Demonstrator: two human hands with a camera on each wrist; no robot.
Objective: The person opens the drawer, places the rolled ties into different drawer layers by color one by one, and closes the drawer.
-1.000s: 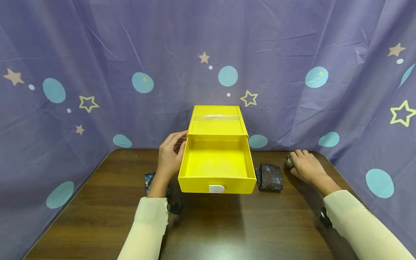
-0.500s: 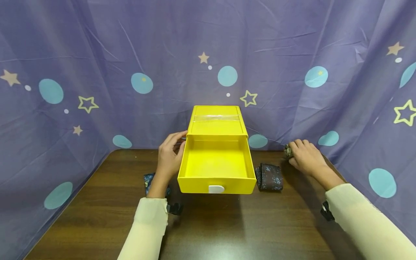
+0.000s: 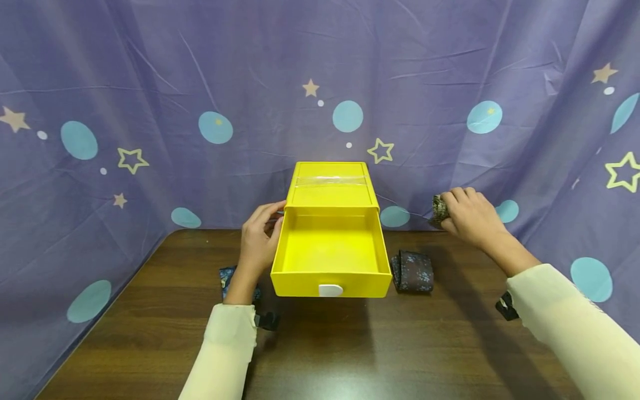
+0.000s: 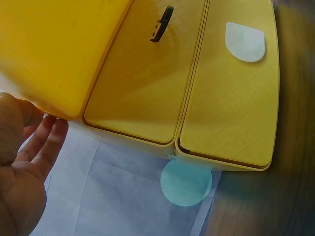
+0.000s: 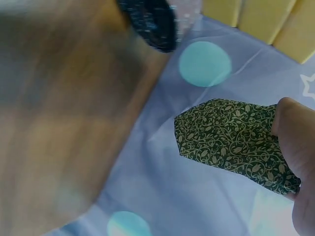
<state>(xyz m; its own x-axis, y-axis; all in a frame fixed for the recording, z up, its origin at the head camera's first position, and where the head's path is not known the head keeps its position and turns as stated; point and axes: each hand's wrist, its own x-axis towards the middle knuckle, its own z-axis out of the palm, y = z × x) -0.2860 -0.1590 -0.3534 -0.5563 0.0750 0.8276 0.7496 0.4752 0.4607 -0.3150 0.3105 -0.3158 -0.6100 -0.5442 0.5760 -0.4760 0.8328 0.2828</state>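
My right hand [image 3: 472, 216] grips a folded green necktie [image 5: 226, 137] with a gold vine pattern, holding it in the air above the table's back right. Its thumb shows against the cloth in the right wrist view. My left hand [image 3: 257, 239] rests with extended fingers against the left side of a yellow drawer unit [image 3: 332, 194]. The unit's top drawer [image 3: 295, 282] is pulled out, and its inside is bare. A dark necktie [image 3: 417, 272] with blue flowers lies folded to the right of the unit. Behind my left wrist lies a blue patterned cloth [image 3: 226, 280], partly hidden.
Below the pulled-out drawer, the left wrist view shows a drawer with a black handle [image 4: 162, 24] and another with a white handle [image 4: 246, 43]. Everything stands on a brown wooden table [image 3: 150, 316]. A purple curtain [image 3: 250, 83] hangs close behind it.
My right hand has lifted the green necktie off the table, upward and slightly left. My left hand and the drawer unit have stayed in place.
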